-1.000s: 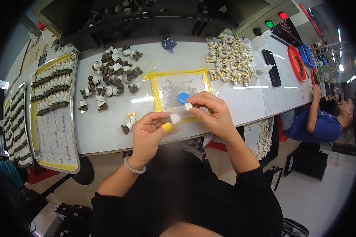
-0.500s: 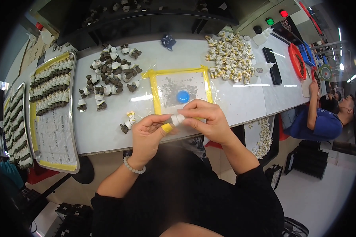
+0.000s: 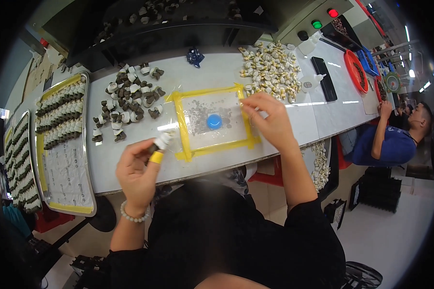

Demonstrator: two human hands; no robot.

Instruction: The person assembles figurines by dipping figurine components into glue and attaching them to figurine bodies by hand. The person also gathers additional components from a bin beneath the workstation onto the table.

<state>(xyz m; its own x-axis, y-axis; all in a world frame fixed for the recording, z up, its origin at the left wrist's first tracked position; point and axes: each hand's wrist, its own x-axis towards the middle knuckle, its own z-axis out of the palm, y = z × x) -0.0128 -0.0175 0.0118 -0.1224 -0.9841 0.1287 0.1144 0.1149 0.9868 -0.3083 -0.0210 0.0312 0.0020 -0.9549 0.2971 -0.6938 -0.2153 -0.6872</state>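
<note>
My left hand (image 3: 139, 176), with yellow tape round its thumb, is closed on a small white-and-dark figurine (image 3: 164, 140) just left of a yellow-taped frame (image 3: 182, 125). The figurine's top is smeared by motion. Over that frame's right edge is my right hand (image 3: 271, 120), its fingers apart and seemingly holding nothing. Nearest to it lies a heap of small white-and-yellow pieces (image 3: 271, 70). Within the frame a blue round cap (image 3: 214, 122) rests on a sheet with grey spots. Loose white-and-dark pieces (image 3: 130, 91) are scattered at the left.
A tray (image 3: 84, 159) with rows of figures stands at far left, another tray (image 3: 26, 159) beyond it. White bottles (image 3: 313, 83), a black flat case (image 3: 324, 79) and a red basin (image 3: 356, 71) are rightward. A co-worker in blue (image 3: 388, 144) sits at right.
My hands have parted: the left moved left with the figurine, the right moved up and right toward the heap. The figure standing left of the frame can no longer be made out separately.
</note>
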